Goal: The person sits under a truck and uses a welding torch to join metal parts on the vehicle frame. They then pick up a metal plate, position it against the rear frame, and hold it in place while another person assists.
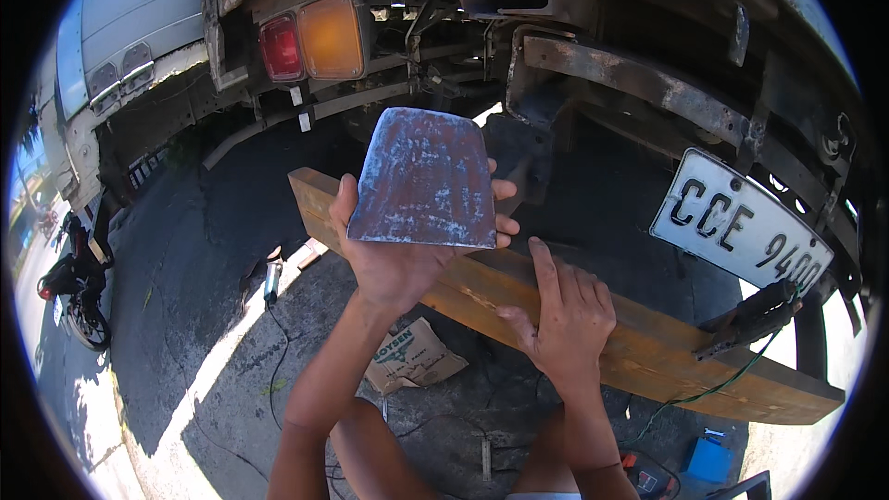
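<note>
A flat metal plate (424,181), brownish with worn blue-white patches and rounded upper corners, rests upright in my left hand (394,273). The thumb lies along its left edge and fingertips curl round its right edge; the palm behind it is hidden. My right hand (569,319) is apart from the plate, lower and to the right, with nothing in it and its thumb spread from the fingers. It hovers over a long rusty-brown beam (648,352), which runs slantwise behind both hands; whether it touches the beam I cannot tell.
The truck's underside has a red and orange tail light (331,37), a rusty bar (639,83) and a white licence plate (741,218). A corded grinder-like tool (271,282), flattened cardboard (417,359) and a blue box (709,459) lie on the ground. A motorcycle (81,282) stands far left.
</note>
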The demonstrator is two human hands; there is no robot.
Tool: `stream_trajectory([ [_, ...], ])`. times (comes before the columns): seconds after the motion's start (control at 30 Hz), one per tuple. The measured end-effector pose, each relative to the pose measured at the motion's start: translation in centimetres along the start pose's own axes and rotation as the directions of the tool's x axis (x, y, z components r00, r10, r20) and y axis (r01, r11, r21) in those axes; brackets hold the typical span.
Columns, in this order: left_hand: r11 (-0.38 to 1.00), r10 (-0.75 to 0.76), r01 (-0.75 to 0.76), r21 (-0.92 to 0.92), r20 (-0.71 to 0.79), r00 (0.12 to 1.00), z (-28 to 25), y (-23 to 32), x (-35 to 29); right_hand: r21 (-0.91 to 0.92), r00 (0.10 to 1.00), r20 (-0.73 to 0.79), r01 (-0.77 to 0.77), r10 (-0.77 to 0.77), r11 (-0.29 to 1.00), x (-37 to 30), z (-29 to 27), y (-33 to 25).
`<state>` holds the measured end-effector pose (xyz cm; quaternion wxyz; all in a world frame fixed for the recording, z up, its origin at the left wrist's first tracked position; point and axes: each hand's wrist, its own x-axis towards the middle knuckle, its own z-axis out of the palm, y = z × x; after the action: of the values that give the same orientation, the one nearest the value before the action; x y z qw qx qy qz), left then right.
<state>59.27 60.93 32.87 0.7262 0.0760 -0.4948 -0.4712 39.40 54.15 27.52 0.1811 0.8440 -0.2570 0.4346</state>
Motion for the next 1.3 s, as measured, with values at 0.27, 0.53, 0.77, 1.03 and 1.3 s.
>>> stream_trajectory([
  [0.27, 0.968, -0.108, 0.196, -0.156, 0.446, 0.888, -0.4, 3.3, 10.4, 0.577, 0.915, -0.104, -0.264, 0.391, 0.773, 6.6, -2.3, -1.8],
  [0.53, 0.923, -0.046, 0.233, -0.305, 0.515, 0.856, -0.3, 3.6, 12.9, 0.427, 0.872, -0.461, 0.054, 0.166, 0.903, 15.8, -2.8, -1.5],
  [0.77, 0.954, -0.116, 0.234, -0.187, 0.488, 0.865, -0.6, 6.6, 16.1, -0.075, 0.839, -0.530, 0.099, -0.123, 0.992, 19.0, -4.8, -0.6],
  [1.03, 0.839, 0.278, -0.320, 0.439, 0.158, 0.947, -0.8, 9.1, 16.5, -0.200, 0.838, -0.489, 0.164, -0.244, 0.966, 21.4, -6.5, 1.0],
  [1.3, 0.950, 0.082, -0.135, 0.280, 0.192, 0.978, -2.0, 9.4, 14.4, -0.313, 0.703, -0.567, 0.299, -0.430, 0.901, 19.6, -6.3, 0.0],
])
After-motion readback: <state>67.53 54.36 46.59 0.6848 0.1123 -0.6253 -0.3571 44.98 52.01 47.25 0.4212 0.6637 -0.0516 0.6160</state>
